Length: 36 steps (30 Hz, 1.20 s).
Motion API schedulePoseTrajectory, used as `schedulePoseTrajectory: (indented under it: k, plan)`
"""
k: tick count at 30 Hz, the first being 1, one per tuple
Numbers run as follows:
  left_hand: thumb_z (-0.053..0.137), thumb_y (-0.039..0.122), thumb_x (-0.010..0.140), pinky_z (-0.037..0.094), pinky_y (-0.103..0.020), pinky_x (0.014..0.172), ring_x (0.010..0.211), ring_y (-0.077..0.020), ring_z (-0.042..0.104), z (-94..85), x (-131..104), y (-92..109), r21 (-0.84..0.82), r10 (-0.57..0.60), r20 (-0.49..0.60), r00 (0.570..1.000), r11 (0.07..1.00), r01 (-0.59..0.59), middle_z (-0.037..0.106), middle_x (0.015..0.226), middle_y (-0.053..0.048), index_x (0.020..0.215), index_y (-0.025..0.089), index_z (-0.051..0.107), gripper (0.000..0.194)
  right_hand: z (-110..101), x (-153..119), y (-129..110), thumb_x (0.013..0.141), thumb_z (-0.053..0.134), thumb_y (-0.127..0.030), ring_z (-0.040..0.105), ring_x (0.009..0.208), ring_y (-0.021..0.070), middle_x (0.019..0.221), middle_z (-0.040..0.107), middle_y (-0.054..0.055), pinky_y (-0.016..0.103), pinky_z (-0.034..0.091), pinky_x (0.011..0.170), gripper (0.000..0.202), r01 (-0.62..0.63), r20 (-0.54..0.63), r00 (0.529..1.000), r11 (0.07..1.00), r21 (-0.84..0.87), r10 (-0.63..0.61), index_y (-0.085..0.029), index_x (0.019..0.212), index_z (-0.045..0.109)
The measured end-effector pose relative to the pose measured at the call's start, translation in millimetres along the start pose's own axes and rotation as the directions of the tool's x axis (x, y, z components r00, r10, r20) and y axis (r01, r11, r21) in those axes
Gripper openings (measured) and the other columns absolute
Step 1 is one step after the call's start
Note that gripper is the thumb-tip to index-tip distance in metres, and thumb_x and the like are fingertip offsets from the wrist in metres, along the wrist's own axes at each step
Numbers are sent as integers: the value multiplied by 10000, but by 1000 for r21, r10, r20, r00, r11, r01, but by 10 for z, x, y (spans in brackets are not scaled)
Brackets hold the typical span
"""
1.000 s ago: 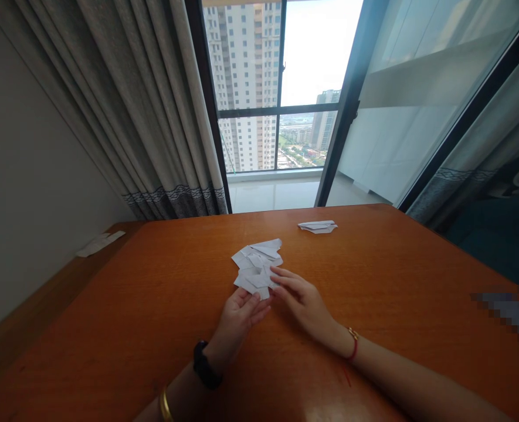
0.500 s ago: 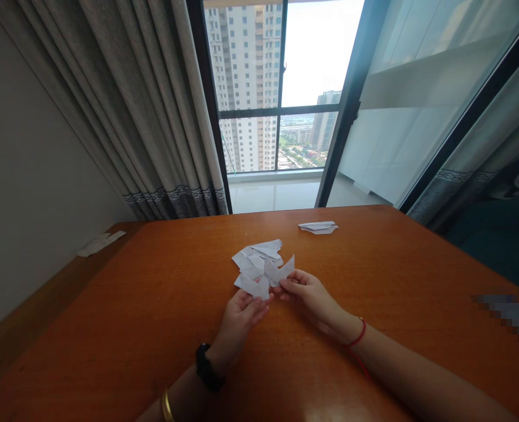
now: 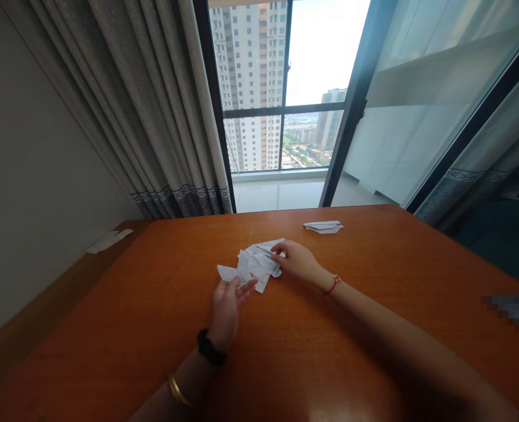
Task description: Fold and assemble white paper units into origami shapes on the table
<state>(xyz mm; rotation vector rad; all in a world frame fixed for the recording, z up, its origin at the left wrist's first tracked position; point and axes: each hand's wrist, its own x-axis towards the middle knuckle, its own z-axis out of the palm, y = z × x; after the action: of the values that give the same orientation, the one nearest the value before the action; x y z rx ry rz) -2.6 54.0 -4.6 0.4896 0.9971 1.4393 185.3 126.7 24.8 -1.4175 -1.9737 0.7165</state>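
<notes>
Several folded white papers [image 3: 259, 261] lie in a loose heap on the orange-brown wooden table [image 3: 285, 351]. My left hand [image 3: 228, 305] is at the near left of the heap, thumb and fingers closed on a folded paper [image 3: 228, 273] that points to the left. On the heap's right side, my right hand [image 3: 298, 261] reaches in from the right with its thumb and fingertips at the upper papers. Its fingertips are bent, and whether they grip a paper is too small to tell.
A folded paper piece [image 3: 323, 227] lies near the table's far edge. Another flat white paper [image 3: 109, 240] is at the far left by the wall. A blurred patch [image 3: 516, 313] covers something on the right. Curtains and a glass door stand beyond the table.
My right hand has let go of the near paper and moved up to the heap's far right side. My left hand has shifted left with its folded paper. The view has turned slightly.
</notes>
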Motion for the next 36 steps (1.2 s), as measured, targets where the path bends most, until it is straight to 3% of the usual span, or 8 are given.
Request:
schedulePoseTrajectory:
  k: [4, 6, 12, 19, 23, 28, 33, 36]
  plan:
    - [497, 79, 879, 590, -338, 753, 775, -206, 732, -24, 55, 50, -27, -7, -31, 999, 1000, 6, 722, 886, -108, 883, 144, 503, 66, 270, 157, 16, 510, 869, -231, 560, 1014, 291, 1002, 666, 112, 346, 397, 872, 433, 17, 67, 998, 998, -57, -13, -181, 900, 687]
    - [493, 75, 879, 594, -357, 757, 768, -210, 731, -29, 51, 35, -33, -20, -31, 999, 999, 19, 718, 867, -103, 873, 147, 497, 72, 395, 154, 37, 471, 872, -180, 570, 949, 276, 946, 659, 108, 339, 408, 822, 472, -8, 80, 997, 999, -51, 12, -157, 895, 666]
    - [473, 67, 888, 594, -320, 710, 732, -190, 725, -9, 36, 20, -28, -71, -15, 997, 997, 70, 714, 875, -100, 883, 142, 502, 80, 221, 101, 116, 660, 741, -212, 487, 607, 131, 632, 540, -27, 253, 364, 580, 213, -77, 66, 995, 987, 140, 68, -175, 688, 533]
    - [553, 114, 869, 583, -309, 681, 748, -213, 725, 48, -104, -81, 84, -193, 147, 970, 980, 183, 723, 936, -139, 1021, 112, 534, 152, 32, -446, -81, 826, 542, -574, 496, 497, 108, 603, 551, -26, 237, 380, 490, 382, -146, 158, 985, 852, 502, 76, -197, 793, 491]
    - [685, 255, 800, 564, -272, 652, 726, -198, 713, 61, -202, -213, 232, -251, 310, 917, 955, 183, 724, 889, -127, 1090, 104, 543, 356, 254, -688, -105, 747, 687, -436, 517, 557, 119, 646, 569, -22, 244, 402, 528, 301, -152, 106, 988, 790, 595, 110, -188, 790, 521]
    - [758, 328, 712, 562, -287, 676, 699, -172, 689, 36, -223, -240, 243, -214, 314, 925, 960, 140, 711, 915, -101, 1055, 120, 558, 448, 365, -732, -66, 765, 648, -324, 504, 596, 125, 692, 564, -19, 256, 411, 560, 180, -111, 1, 991, 837, 536, 131, -178, 814, 554]
    - [810, 304, 663, 559, -344, 777, 838, -208, 675, -25, -228, -236, 256, -205, 445, 872, 962, 96, 684, 1027, -107, 1106, 132, 561, 537, 389, -787, -96, 793, 622, -301, 470, 579, 117, 646, 517, -34, 249, 386, 545, 144, -76, -43, 993, 875, 479, 110, -186, 783, 536]
    - [773, 409, 719, 552, -341, 754, 809, -195, 661, -29, -221, -256, 310, -184, 428, 885, 950, 48, 673, 1044, -118, 1115, 128, 545, 537, 429, -805, -107, 767, 677, -333, 494, 596, 111, 722, 545, -35, 244, 412, 563, 277, -53, -80, 990, 819, 572, 120, -194, 957, 530]
